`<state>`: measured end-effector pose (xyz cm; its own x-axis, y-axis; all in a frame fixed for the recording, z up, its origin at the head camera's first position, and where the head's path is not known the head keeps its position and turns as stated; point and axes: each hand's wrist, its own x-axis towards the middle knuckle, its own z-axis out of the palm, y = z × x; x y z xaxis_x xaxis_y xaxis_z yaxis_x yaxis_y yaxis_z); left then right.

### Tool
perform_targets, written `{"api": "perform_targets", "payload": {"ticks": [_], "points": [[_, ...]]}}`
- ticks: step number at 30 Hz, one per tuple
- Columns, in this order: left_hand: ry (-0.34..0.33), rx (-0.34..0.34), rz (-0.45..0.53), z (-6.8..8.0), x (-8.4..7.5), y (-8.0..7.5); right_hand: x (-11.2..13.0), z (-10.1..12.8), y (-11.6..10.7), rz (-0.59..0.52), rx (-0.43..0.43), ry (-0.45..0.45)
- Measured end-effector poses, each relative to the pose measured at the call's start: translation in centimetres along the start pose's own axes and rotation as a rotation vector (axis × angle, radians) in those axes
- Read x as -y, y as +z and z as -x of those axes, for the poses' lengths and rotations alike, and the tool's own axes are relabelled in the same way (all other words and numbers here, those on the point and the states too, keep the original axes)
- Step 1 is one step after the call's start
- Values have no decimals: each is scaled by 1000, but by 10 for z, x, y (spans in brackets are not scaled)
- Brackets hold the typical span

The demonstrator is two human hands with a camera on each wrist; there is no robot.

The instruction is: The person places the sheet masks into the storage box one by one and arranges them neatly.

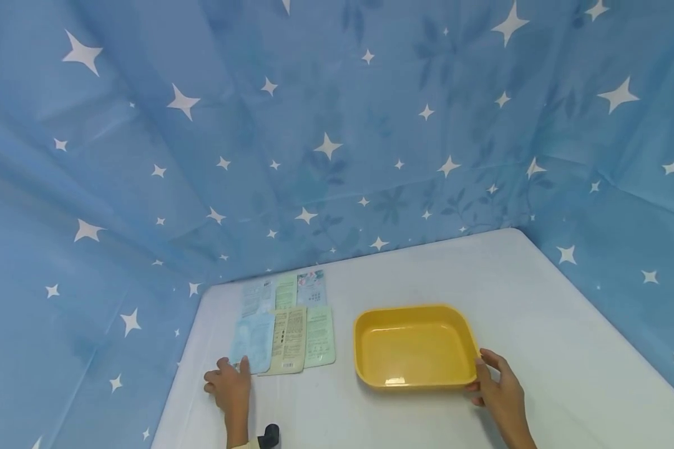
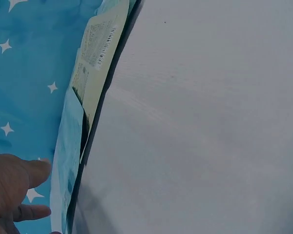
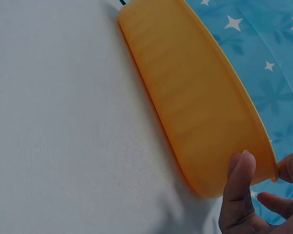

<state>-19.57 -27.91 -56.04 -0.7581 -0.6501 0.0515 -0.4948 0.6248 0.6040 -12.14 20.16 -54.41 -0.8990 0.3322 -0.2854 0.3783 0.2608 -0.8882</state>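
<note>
A light blue flat packet (image 1: 254, 343) lies at the lower left of a group of printed packets. My left hand (image 1: 231, 383) is at its lower left corner, thumb along the packet's lower edge and the other fingers bent loosely to the left. In the left wrist view, the fingers (image 2: 36, 171) point toward the blue packet (image 2: 71, 146) without closing round it. My right hand (image 1: 500, 390) holds the lower right corner of a yellow rectangular tray (image 1: 415, 383). In the right wrist view, one finger (image 3: 241, 170) lies against the tray's outer wall (image 3: 195, 97), another digit at the rim.
Beside the blue packet lie a beige packet (image 1: 290, 340) with a barcode and a green packet (image 1: 319, 337). Behind them sit more packets, including a floral one (image 1: 311, 288). A blue star-patterned curtain (image 1: 326, 187) borders the white table (image 1: 404, 274).
</note>
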Motion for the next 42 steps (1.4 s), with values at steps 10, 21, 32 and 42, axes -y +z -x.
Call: {"api": "perform_targets", "payload": {"ticks": [10, 21, 32, 42], "points": [[-39, 61, -68, -3, 0, 2, -6, -2, 2, -29, -12, 77], [-75, 10, 21, -9, 2, 5, -3, -8, 5, -6, -14, 59], [-52, -117, 229, -12, 10, -1, -3, -9, 3, -35, 37, 39], [-189, -103, 359, -19, 15, -10, -7, -11, 3, -57, 44, 78]]}}
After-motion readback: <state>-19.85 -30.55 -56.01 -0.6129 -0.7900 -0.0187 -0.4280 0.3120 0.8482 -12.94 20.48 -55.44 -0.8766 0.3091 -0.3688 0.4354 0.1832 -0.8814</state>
